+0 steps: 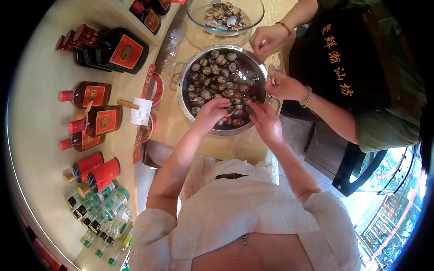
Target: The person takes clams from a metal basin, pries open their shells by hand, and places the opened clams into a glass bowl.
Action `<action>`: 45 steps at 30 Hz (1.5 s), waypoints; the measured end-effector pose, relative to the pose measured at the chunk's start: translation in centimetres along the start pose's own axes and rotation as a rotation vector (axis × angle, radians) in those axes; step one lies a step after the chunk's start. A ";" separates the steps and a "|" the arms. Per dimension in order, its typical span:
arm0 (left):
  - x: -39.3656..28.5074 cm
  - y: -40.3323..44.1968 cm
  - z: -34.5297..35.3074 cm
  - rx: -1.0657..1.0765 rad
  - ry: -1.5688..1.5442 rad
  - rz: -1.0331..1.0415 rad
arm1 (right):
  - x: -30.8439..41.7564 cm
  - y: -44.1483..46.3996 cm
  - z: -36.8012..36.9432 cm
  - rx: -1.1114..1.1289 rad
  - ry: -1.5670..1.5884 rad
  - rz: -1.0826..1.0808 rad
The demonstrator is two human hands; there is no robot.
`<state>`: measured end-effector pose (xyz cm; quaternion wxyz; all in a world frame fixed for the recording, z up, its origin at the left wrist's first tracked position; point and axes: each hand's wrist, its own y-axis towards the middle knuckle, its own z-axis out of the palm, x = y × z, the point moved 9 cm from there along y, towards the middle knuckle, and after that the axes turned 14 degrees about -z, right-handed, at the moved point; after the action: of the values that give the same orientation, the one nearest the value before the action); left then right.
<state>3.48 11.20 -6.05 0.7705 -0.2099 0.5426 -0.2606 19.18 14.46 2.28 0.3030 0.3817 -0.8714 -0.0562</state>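
Observation:
A round steel pan (182,97) with side handles holds many dark ridged clams (220,60) in murky liquid. My left hand (210,115) reaches over its near side, fingers curled and closed on a clam (231,109) at the fingertips. Just to the right, my right hand (267,123) is at the pan's near right edge. Its fingers are bent but apart, close to the clams, and I see nothing held in them. The tips of both hands are partly hidden among the shells.
A co-worker in a dark apron (339,63) stands at the right, both hands (285,86) by the pan's rim. Behind the pan, a glass bowl (192,20) contains opened clams. Shelves of bottles (105,121) line the left, with a paper slip (141,111) clipped nearby.

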 end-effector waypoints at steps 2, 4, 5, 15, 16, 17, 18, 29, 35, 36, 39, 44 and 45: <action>1.0 -0.1 -0.6 -0.020 -0.074 -0.040 | 0.1 -1.7 1.3 0.087 -0.040 0.017; 1.9 0.3 -1.2 -0.061 -0.037 -0.027 | 0.2 -1.6 1.4 0.172 -0.084 0.034; 2.5 0.5 -1.5 -0.058 -0.037 -0.028 | 0.9 -1.2 0.5 0.104 -0.099 -0.002; 1.9 0.3 -1.5 -0.034 0.014 0.049 | 2.3 -0.1 -1.2 -0.077 -0.121 -0.099; 2.0 0.4 -1.5 -0.048 0.001 0.023 | 1.7 -0.8 -0.8 -0.081 -0.125 -0.099; 2.1 0.4 -1.5 -0.060 -0.014 -0.002 | 0.7 -1.9 1.1 0.040 -0.188 -0.098; 1.8 0.7 -1.5 -0.060 -0.013 0.010 | 0.7 -1.4 1.8 0.158 -0.252 -0.103; 1.6 -0.2 -1.1 -0.045 0.006 0.046 | -0.7 -1.9 5.9 -0.013 1.602 0.886; 2.5 -0.1 -1.9 -0.060 -0.018 0.029 | -2.2 -2.4 3.5 -0.072 1.033 0.691; 2.5 -0.1 -1.9 -0.061 -0.018 0.032 | -1.5 -1.4 0.7 -0.083 0.496 0.432; 2.4 -0.2 -2.0 -0.064 -0.016 0.017 | 1.0 -1.3 0.7 0.120 -0.297 -0.116; 2.3 -0.4 -1.9 -0.080 -0.020 -0.003 | 1.3 -1.3 0.3 0.057 -0.134 -0.063; 2.1 -0.4 -1.9 -0.072 -0.049 0.015 | 1.4 -1.0 -0.5 0.002 -0.133 -0.050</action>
<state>2.20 9.49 -7.94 0.7773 -0.2398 0.5343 -0.2299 19.35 12.83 3.01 0.2425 0.3990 -0.8799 -0.0880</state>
